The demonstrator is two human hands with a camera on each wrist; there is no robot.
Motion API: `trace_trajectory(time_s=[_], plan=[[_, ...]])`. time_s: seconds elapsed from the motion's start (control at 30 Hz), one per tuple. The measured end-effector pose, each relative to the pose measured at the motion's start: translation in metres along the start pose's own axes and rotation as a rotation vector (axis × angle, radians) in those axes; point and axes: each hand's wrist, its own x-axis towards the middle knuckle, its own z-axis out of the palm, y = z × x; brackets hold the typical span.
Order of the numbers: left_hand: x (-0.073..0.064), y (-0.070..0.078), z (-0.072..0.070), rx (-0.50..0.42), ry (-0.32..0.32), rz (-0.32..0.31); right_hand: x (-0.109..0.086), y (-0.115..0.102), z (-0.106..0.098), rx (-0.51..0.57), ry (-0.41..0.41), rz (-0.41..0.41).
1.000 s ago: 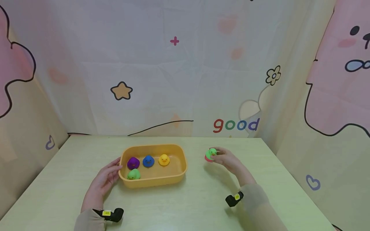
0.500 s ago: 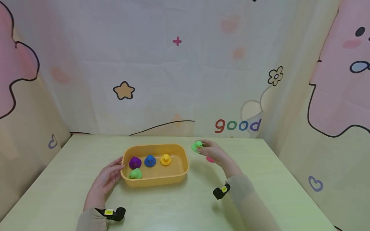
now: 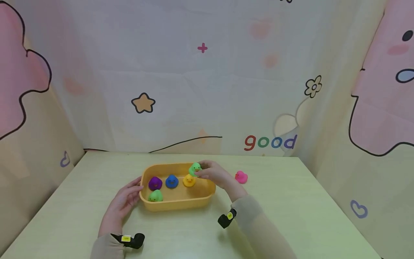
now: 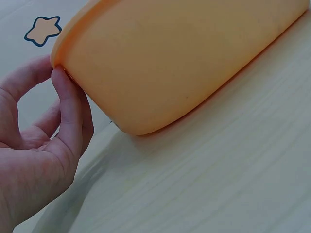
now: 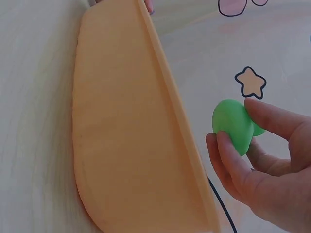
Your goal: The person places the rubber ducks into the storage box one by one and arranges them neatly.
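Note:
In the head view a yellow-orange plastic bin [image 3: 178,205] sits on the table. At its left end, my left hand [image 3: 122,205] holds the rim between its fingertips; the left wrist view shows these fingertips [image 4: 59,77] against the rim's edge. My right hand [image 3: 215,176] pinches a green rubber duck [image 3: 195,169] above the bin's far right part. Right below that duck, inside the bin, is a yellow duck [image 3: 189,181]. A blue duck [image 3: 172,181], a purple duck [image 3: 155,183] and another green duck [image 3: 156,196] also lie inside.
A pink rubber duck [image 3: 241,177] stands on the table [image 3: 181,233], right of the bin. Behind the table hangs a printed cloth backdrop [image 3: 174,82], with more printed cloth at both sides.
My right hand has carried the green duck leftward from the table's right side to over the bin. The pink duck, formerly hidden behind it, now shows. My left hand keeps its place at the rim.

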Motion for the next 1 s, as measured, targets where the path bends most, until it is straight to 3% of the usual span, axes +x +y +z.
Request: trace_trajectory(time_s=[0.47,0.7,1.0], plan=[[-0.001,-0.001,0.000,-0.019,0.001,-0.008,0.014,0.010,0.057,-0.051,-0.089,-0.010],[0.000,-0.002,0.000,-0.007,0.000,0.010,0.013,0.016,0.071,-0.177,-0.028,0.043],[-0.001,0.000,0.001,-0.017,0.009,-0.008,0.010,0.013,0.082,-0.233,-0.023,0.073]])
